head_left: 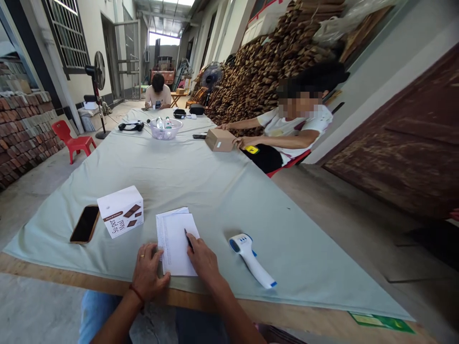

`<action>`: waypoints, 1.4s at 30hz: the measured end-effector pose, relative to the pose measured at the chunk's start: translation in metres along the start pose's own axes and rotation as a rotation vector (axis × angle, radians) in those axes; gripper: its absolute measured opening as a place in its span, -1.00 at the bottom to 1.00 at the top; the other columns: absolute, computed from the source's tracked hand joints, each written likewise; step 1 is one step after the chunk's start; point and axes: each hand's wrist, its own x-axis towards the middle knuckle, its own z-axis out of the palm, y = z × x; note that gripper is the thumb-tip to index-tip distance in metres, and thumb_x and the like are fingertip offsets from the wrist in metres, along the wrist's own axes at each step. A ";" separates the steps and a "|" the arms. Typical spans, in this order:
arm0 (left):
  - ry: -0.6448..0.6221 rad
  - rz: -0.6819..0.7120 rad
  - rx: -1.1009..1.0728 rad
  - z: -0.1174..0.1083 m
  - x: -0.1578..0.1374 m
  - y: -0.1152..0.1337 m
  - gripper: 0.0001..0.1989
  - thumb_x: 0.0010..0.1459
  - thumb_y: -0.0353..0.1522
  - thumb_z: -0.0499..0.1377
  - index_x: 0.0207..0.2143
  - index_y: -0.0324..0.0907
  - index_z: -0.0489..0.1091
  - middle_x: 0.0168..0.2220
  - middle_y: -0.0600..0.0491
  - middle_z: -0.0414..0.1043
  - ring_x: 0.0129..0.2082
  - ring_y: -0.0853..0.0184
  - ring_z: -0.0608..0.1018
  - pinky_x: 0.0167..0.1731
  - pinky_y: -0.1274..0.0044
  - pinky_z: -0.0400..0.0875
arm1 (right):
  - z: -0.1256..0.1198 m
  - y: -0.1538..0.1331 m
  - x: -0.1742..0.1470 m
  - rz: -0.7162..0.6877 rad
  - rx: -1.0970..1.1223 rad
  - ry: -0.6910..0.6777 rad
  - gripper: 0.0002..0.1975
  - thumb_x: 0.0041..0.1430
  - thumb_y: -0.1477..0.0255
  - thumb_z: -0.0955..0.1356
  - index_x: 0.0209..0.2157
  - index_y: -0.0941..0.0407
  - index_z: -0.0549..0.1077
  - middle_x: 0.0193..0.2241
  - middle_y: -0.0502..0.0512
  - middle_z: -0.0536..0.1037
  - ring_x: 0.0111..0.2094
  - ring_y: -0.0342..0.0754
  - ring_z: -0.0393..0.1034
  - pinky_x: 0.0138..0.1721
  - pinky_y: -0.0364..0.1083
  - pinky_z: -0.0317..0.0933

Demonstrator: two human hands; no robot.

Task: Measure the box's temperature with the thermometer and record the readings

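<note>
White sheets of paper [178, 239] with rows of writing lie stacked on the cloth in front of me. My left hand [148, 272] rests at their lower left, fingers apart, with the tips touching the paper's edge. A dark pen [187, 237] is in the closed fingers of my right hand [203, 260], its tip over the top sheet. Left of the paper stands a white box [122, 210] printed with brown bars. Farther left is a dark-screened phone [84, 224]. On the right lies a white and blue infrared thermometer [252, 260].
A pale green cloth [154, 177] covers the table. Across on the right, a seated person holds a cardboard box [220, 140]. Farther back are a clear plastic basin [165, 129] with bottles and another person. A red chair [73, 141] and a fan [98, 71] stand left.
</note>
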 end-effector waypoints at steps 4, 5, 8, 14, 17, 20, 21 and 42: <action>-0.022 -0.003 -0.007 -0.002 0.002 0.003 -0.49 -0.10 -0.35 0.26 -0.03 -0.19 0.36 0.03 -0.16 0.28 0.09 0.00 0.32 0.15 0.07 0.21 | -0.011 0.010 -0.004 -0.009 0.378 0.079 -0.59 0.15 0.48 0.17 -0.03 0.08 0.48 -0.27 0.12 0.53 -0.28 -0.02 0.43 -0.20 -0.06 0.31; -0.027 -0.005 -0.011 -0.002 0.003 0.004 -0.50 -0.09 -0.35 0.25 -0.03 -0.19 0.36 0.03 -0.16 0.28 0.10 0.00 0.32 0.15 0.07 0.20 | -0.014 0.011 -0.007 -0.023 0.498 0.110 -0.59 0.15 0.46 0.17 -0.03 0.09 0.47 -0.26 0.11 0.52 -0.26 -0.02 0.43 -0.17 -0.05 0.32; -0.041 -0.026 -0.019 -0.003 0.004 0.006 -0.51 -0.07 -0.34 0.24 -0.02 -0.16 0.35 0.04 -0.14 0.28 0.10 0.01 0.32 0.17 0.07 0.17 | -0.021 0.008 -0.022 -0.044 0.793 0.202 -0.61 0.14 0.36 0.25 0.02 0.11 0.39 -0.27 0.09 0.49 -0.27 -0.05 0.41 -0.18 -0.05 0.33; -0.070 -0.048 -0.032 -0.005 0.005 0.010 -0.48 -0.03 -0.33 0.24 0.04 -0.15 0.32 0.04 -0.14 0.27 0.10 0.03 0.32 0.17 0.10 0.17 | -0.030 -0.023 -0.054 0.027 0.898 0.272 -0.71 0.25 0.21 0.24 -0.22 0.11 0.44 -0.50 -0.02 0.40 -0.44 -0.10 0.35 -0.32 -0.08 0.31; -0.080 -0.043 -0.031 -0.007 0.006 0.011 -0.51 0.00 -0.32 0.24 0.03 -0.14 0.33 0.05 -0.14 0.26 0.10 0.04 0.31 0.16 0.11 0.17 | -0.029 -0.038 -0.057 0.033 0.942 0.184 -0.66 0.24 0.23 0.22 -0.13 0.12 0.47 -0.41 0.05 0.51 -0.36 -0.05 0.43 -0.24 -0.04 0.34; -0.080 -0.027 -0.013 -0.009 0.007 0.013 -0.60 0.00 -0.32 0.26 -0.06 -0.16 0.38 0.04 -0.15 0.25 0.10 0.04 0.31 0.18 0.12 0.16 | -0.020 -0.044 -0.056 0.100 0.915 0.192 -0.78 0.10 0.30 0.31 -0.27 0.11 0.50 -0.41 0.05 0.55 -0.36 -0.04 0.45 -0.28 -0.06 0.35; -0.081 -0.023 -0.011 -0.009 0.007 0.014 -0.62 0.00 -0.32 0.26 -0.08 -0.16 0.39 0.04 -0.15 0.25 0.10 0.04 0.31 0.18 0.12 0.15 | -0.016 -0.044 -0.055 0.113 0.897 0.212 -0.82 0.05 0.33 0.33 -0.34 0.10 0.49 -0.43 0.04 0.55 -0.38 -0.04 0.45 -0.32 -0.08 0.35; -0.120 -0.068 -0.034 -0.010 0.009 0.020 -0.74 0.07 -0.39 0.19 -0.14 -0.11 0.38 0.03 -0.10 0.25 0.12 0.08 0.30 0.19 0.11 0.15 | 0.011 -0.039 -0.063 -0.013 0.746 0.183 -0.86 0.07 0.36 0.29 -0.53 0.07 0.35 -0.62 -0.08 0.39 -0.55 -0.12 0.28 -0.47 -0.14 0.25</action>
